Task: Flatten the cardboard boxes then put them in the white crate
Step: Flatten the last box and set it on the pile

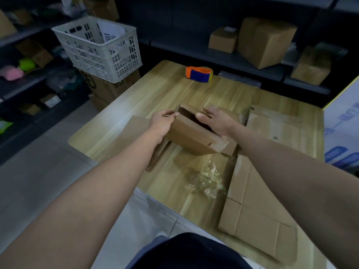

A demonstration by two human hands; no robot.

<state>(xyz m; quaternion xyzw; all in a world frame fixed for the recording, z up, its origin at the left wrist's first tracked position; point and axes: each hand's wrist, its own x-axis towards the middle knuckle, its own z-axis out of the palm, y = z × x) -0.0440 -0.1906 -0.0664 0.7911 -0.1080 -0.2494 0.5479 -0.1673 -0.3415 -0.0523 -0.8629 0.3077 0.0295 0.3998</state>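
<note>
A brown cardboard box [191, 137], opened at its far end, is held above the middle of the wooden table [155, 90]. My left hand [162, 123] grips its left edge, thumb and fingers curled round the flap. My right hand [213, 119] lies on the right top panel with fingers spread and nearly straight, pressing on it. Flattened cardboard [258, 226] lies at the table's near right, another sheet [279, 125] at the far right. The white crate [101, 47] stands beyond the table's far left corner on a carton, with white paper inside.
An orange and blue tape dispenser [199, 74] sits at the table's far edge. Crumpled clear tape [206, 181] lies near the front. Shelves with cardboard boxes [266, 41] run behind. A white printed board [342, 133] leans at the right.
</note>
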